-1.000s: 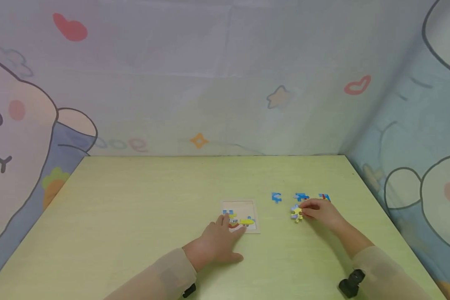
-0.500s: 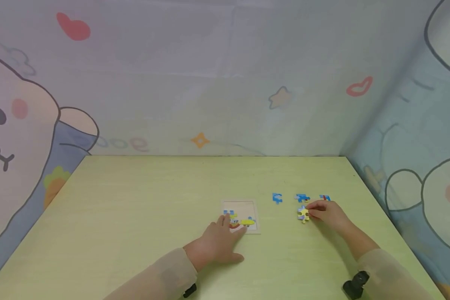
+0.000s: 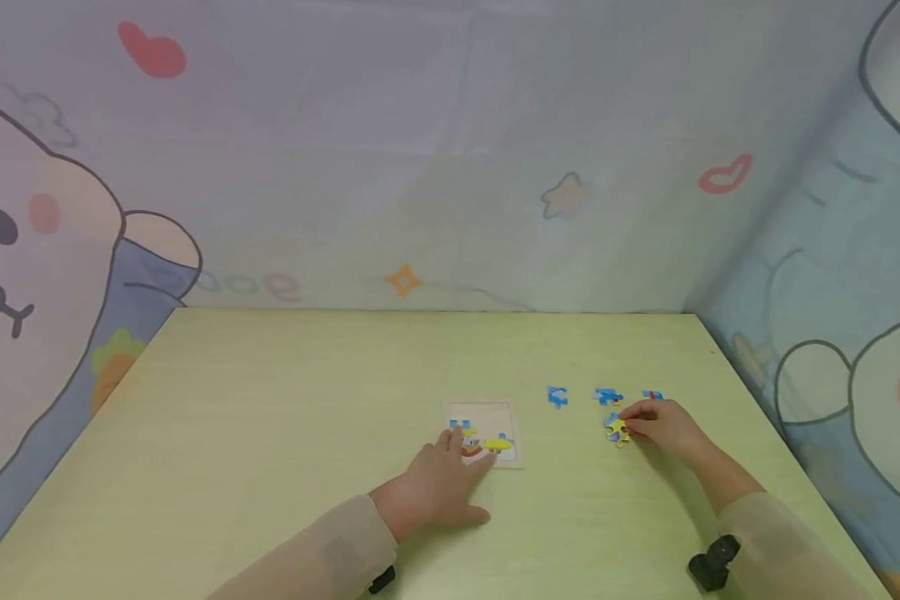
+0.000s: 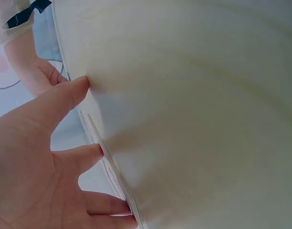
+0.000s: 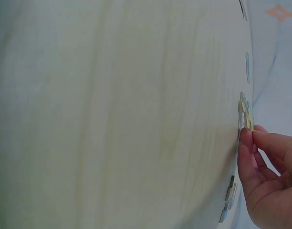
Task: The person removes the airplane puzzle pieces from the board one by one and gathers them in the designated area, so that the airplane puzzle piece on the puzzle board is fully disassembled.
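In the head view my right hand [image 3: 658, 427] pinches a yellow and light-purple jigsaw piece [image 3: 615, 428] between thumb and fingers. The same piece [image 5: 247, 114] shows edge-on in the right wrist view, at the fingertips of my right hand [image 5: 272, 167]. My left hand [image 3: 437, 490] lies with spread fingers against the near left part of a square puzzle tray [image 3: 517, 429], where several pieces with yellow and blue on them sit in its lower part. In the left wrist view, the fingertips of my left hand [image 4: 46, 157] touch the edge of the tray [image 4: 118, 179].
Behind the held piece, three blue pieces lie in a row: a left one [image 3: 557, 397], a middle one [image 3: 607, 397] and a right one [image 3: 652, 395], partly behind my hand. The pale green table [image 3: 292, 400] ends at a printed cloth backdrop [image 3: 450, 167].
My right hand has shifted a little to the right with the jigsaw piece, which has turned somewhat in the fingers. The left hand stays on the tray. The head view has swung slightly.
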### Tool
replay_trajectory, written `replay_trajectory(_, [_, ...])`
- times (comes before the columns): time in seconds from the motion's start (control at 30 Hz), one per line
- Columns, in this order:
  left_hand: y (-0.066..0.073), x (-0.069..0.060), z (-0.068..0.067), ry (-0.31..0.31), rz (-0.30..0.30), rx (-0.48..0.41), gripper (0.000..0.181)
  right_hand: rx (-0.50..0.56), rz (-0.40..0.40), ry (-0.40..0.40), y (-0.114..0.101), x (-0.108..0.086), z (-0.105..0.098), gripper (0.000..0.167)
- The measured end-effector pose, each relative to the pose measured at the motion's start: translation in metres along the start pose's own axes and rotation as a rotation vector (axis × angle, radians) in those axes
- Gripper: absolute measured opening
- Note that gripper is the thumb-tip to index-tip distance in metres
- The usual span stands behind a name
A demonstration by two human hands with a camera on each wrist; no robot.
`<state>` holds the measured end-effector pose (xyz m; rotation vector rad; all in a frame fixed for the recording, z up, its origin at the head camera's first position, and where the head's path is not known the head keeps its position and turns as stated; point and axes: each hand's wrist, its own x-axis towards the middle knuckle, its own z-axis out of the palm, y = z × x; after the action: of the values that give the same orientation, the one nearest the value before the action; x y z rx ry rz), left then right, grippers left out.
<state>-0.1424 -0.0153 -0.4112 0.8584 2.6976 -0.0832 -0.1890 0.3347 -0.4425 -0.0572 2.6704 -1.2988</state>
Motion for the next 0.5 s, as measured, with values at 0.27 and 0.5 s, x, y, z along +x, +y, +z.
replay_trajectory(0.27, [0.0001,-0.0002,0.0006,-0.004,-0.008,0.003,0.073,-0.045,-0.013,-0.003,0.0014,0.0025,-0.002,0.016])
replay_trajectory(0.5, [-0.0002,0.0003,-0.0002,-0.002,-0.008,0.012,0.073,-0.069,-0.019,0.008,0.0018,0.0036,-0.0034,0.016])
